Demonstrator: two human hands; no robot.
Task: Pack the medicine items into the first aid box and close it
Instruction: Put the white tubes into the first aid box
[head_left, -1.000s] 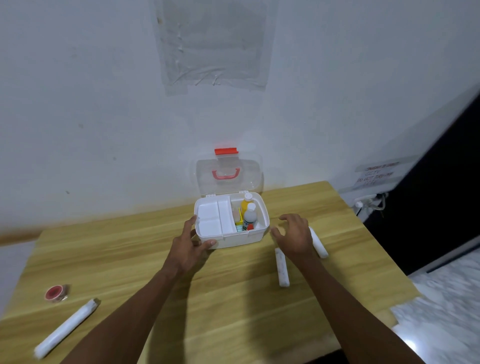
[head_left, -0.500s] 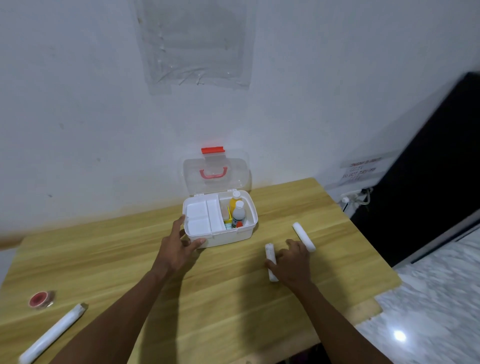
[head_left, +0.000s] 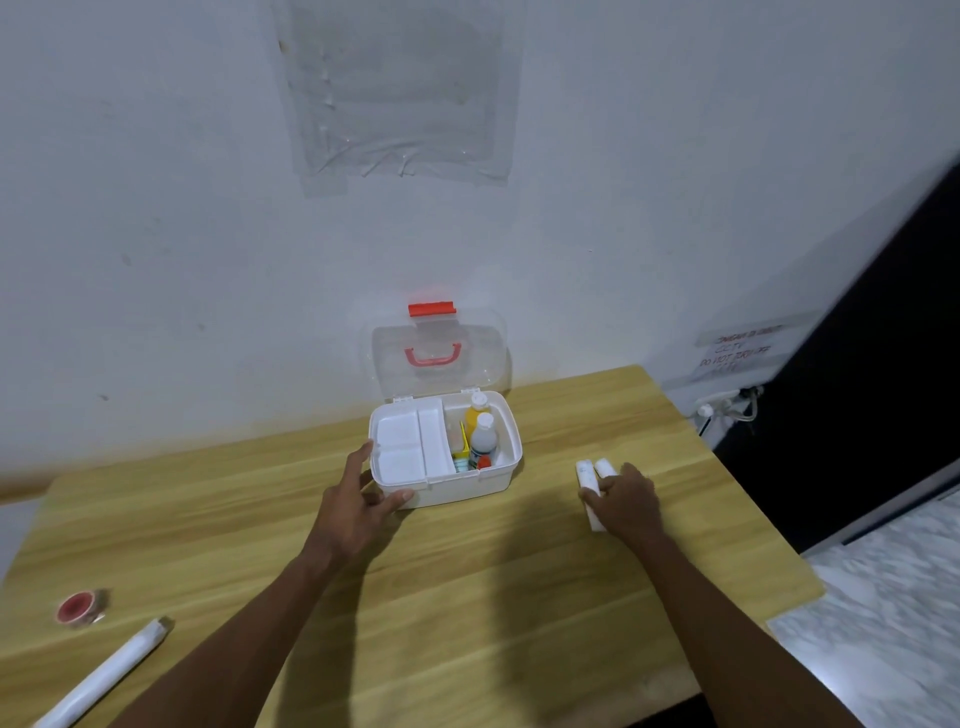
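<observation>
The white first aid box (head_left: 452, 486) stands open at the back of the wooden table (head_left: 467, 597), its clear lid (head_left: 441, 358) with a red handle upright against the wall. Inside, a white tray fills the left half; a yellow bottle (head_left: 475, 413), a white bottle (head_left: 483, 441) and small packets fill the right. My left hand (head_left: 358, 506) rests against the box's front left corner, fingers spread. My right hand (head_left: 626, 501) is closed over two white bandage rolls (head_left: 589, 478) lying side by side right of the box.
A third white roll (head_left: 104, 675) lies at the table's near left, beside a red tape roll (head_left: 78, 608). The wall runs behind the table. A socket with cables (head_left: 727, 408) and a dark panel are at the right, past the table's edge.
My right hand has gathered the two white rolls together and closed over them; before they lay apart. My left hand stays at the box's corner. The view shifted slightly.
</observation>
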